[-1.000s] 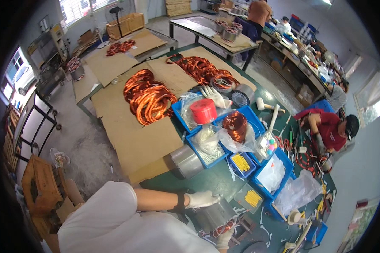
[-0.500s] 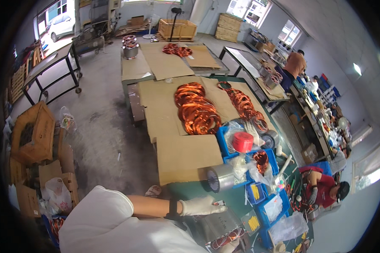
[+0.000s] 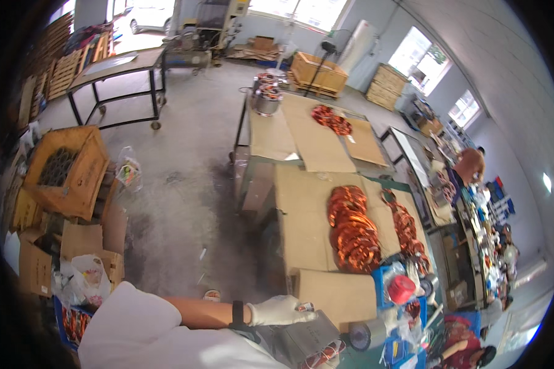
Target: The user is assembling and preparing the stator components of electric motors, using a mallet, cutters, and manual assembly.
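Observation:
My left hand (image 3: pixel 280 310), in a white glove with a black band at the wrist, reaches in from the lower left. Its fingers are closed on a small grey-and-red item (image 3: pixel 306 307) too small to name. Just below the fingertips sits a grey metal housing (image 3: pixel 311 338), with red-brown wire windings and white cord (image 3: pixel 325 355) at its near end. A pale patch at the lower edge beside the windings may be my right hand (image 3: pixel 332 363); its fingers are hidden. A spool of silvery wire (image 3: pixel 368 335) lies to the right of the housing.
Cardboard (image 3: pixel 335 295) covers the bench beyond, with copper coils (image 3: pixel 355 237) in a row. Blue bins (image 3: pixel 385 289) and a red spool (image 3: pixel 402 289) stand right. A wooden crate (image 3: pixel 64 172) and cartons stand left. People work along the right side, one in red (image 3: pixel 465 341).
The view has swung left and up, so the bench and coils appear further right and lower. My left hand stays by the housing, still closed on the small item.

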A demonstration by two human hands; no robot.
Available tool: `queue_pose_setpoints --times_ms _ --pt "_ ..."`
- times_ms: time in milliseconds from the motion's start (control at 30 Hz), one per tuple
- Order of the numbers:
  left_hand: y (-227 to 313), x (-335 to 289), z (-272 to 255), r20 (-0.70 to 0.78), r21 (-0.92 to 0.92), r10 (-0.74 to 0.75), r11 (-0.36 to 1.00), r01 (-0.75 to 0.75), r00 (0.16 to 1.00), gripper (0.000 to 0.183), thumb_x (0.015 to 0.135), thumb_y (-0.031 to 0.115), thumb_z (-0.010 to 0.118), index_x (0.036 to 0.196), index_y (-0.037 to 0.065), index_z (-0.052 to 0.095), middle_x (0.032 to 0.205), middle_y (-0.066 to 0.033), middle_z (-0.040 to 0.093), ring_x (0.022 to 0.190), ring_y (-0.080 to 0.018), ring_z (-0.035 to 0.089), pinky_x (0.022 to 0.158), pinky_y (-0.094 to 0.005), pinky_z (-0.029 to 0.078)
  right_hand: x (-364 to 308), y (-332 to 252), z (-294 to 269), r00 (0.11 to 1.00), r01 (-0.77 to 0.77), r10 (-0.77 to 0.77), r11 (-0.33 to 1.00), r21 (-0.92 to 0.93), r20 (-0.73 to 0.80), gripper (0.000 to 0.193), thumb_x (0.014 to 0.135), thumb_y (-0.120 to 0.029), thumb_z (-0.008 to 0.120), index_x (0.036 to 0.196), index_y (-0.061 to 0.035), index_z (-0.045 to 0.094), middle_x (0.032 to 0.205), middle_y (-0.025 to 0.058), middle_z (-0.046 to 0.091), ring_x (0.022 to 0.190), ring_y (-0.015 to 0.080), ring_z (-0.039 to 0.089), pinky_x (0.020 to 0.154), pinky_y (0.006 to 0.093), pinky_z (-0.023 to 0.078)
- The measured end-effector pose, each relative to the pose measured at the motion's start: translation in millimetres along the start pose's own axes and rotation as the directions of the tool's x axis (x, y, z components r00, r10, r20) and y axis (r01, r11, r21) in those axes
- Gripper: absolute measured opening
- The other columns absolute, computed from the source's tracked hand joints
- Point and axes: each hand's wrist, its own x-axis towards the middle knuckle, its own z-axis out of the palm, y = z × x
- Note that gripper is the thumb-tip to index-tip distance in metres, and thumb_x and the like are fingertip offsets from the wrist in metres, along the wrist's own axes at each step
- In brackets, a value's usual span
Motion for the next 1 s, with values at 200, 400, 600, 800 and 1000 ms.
queue_pose_setpoints --times_ms 200,400,600,800,1000 --pt "-34 -16 -124 -0.21 -0.132 -0.181 0.979 0.156 0.961 0.064 0.086 0.065 0.054 0.09 0.002 0.064 0.068 -0.0099 0.06 0.068 -0.0223 0.063 0.064 -0.0369 0.049 51 2 152 0.963 -0.215 0.221 0.975 -0.053 0.152 0.012 0.093 -0.01 0.052 0.103 -0.0161 0.048 0.064 0.0042 0.048 0.041 0.0166 0.043 0.034 0.0303 0.036" --pt "-72 4 -226 -0.288 -0.258 -0.311 0.936 0.24 0.906 0.06 0.086 0.062 0.057 0.088 0.002 0.059 0.072 -0.0046 0.056 0.068 -0.0165 0.06 0.061 -0.0305 0.047 175 44 243 0.931 -0.177 0.229 0.964 -0.198 0.283 0.014 0.094 -0.02 0.057 0.103 -0.0113 0.051 0.07 0.0028 0.056 0.051 0.0162 0.054 0.043 0.0322 0.045" --pt "-122 76 -319 -0.5 -0.4 -0.289 0.913 0.079 0.816 0.063 0.083 0.059 0.062 0.1 -0.002 0.064 0.089 -0.013 0.066 0.078 -0.0232 0.066 0.065 -0.0362 0.053 300 51 358 0.858 0.044 0.13 0.946 -0.322 0.497 0.019 0.091 -0.007 0.061 0.108 0.0012 0.061 0.085 0.0064 0.067 0.072 0.0155 0.066 0.062 0.0281 0.055" --pt "-121 143 -441 -0.562 -0.389 -0.32 0.916 0.098 0.762 0.06 0.086 0.052 0.06 0.113 -0.001 0.064 0.098 -0.0156 0.069 0.089 -0.0238 0.066 0.076 -0.0352 0.051 394 18 484 0.819 0.121 0.166 0.886 -0.447 0.55 0.035 0.087 -0.024 0.073 0.107 0.0014 0.062 0.089 0.0086 0.069 0.074 0.0162 0.064 0.066 0.029 0.054" --pt "-147 235 -541 -0.465 -0.484 -0.331 0.872 0.077 0.821 0.059 0.089 0.049 0.057 0.116 -0.003 0.064 0.099 -0.0139 0.07 0.095 -0.0235 0.065 0.082 -0.032 0.049 467 13 556 0.871 0.12 0.152 0.857 -0.502 0.467 0.031 0.087 -0.019 0.073 0.105 0.0039 0.063 0.093 0.0087 0.07 0.082 0.0147 0.064 0.07 0.0295 0.053"
